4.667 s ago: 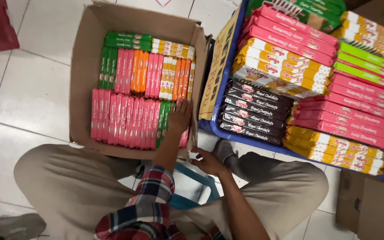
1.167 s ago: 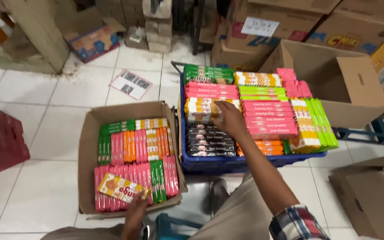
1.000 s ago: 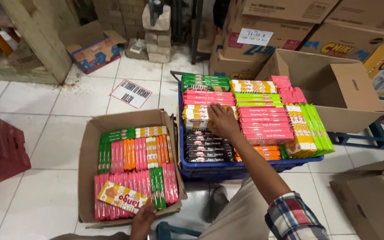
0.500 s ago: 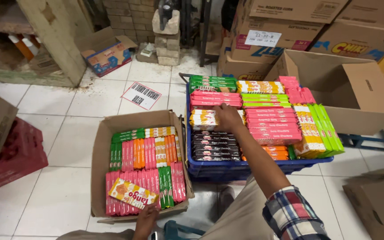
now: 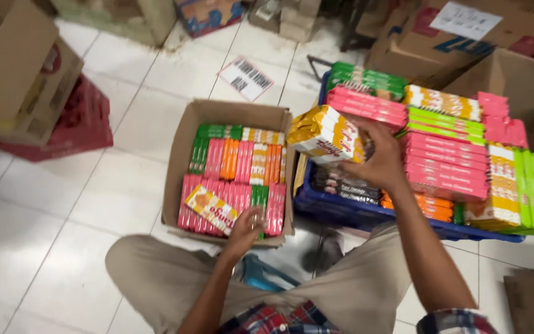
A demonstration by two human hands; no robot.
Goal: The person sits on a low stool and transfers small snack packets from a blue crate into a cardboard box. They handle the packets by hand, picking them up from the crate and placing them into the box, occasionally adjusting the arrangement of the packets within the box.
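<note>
Yellow and white wrapping marks the stack of packets (image 5: 327, 134) that the right hand (image 5: 379, 162) lifts beside the cardboard box (image 5: 174, 179), over the near-left corner of the blue crate (image 5: 341, 210). That hand's grip is closed around the stack's right end, fingers curled over the top and thumb beneath; the far side of the stack is hidden by the hand, and motion blur smears its edges, so how many packets it holds cannot be told.

Down at the box's near edge, the left hand (image 5: 245, 226) rests its fingertips on a single yellow packet (image 5: 212, 209) that lies slantwise across the pink packets (image 5: 230, 198) standing on edge in the box. Its grip is loosely bent, pressing on the packet's right end more than pinching it; whether the thumb is under the packet is not visible.

Behind the pink row in the box stand green, pink, orange and yellow packets (image 5: 236, 159), their lower halves concealed by the row in front. Right of the box, the crate carries stacked pink, green and yellow packs (image 5: 446, 158); dark packs beneath the raised stack are mostly covered by it. A larger open carton (image 5: 526, 93) beyond the crate is cut off by the frame edge. Left of the box, well apart, sits a red crate (image 5: 78, 127) under a blurred brown carton (image 5: 13, 68). Both sit on the tiled floor (image 5: 63, 204).
</note>
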